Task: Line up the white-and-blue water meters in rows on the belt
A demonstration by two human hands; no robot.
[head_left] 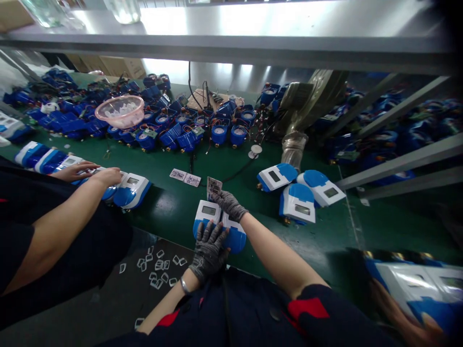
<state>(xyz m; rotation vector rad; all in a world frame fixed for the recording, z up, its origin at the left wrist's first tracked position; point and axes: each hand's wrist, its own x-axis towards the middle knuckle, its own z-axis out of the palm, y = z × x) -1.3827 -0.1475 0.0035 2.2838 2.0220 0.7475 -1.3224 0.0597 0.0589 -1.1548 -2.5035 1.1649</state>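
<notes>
Two blue-and-white water meters with small displays lie side by side before me, the left meter (209,210) and the right meter (236,238). My left hand (208,253), in a grey glove, rests with fingers spread on their blue covers. Above them my right hand (231,206), gloved too, pinches a small printed label sheet (214,187) held upright by its lower edge. It partly hides the right meter's top. Beyond, two more printed sheets (185,177) lie flat on the green bench (166,205).
Three water meters (298,205) sit to the right. A co-worker's hands (104,177) touch a row of meters at left; another person's hand (401,308) holds meters at lower right. Behind stand blue meter bodies (219,132), a pink bowl (121,118) and a metal shelf (231,46).
</notes>
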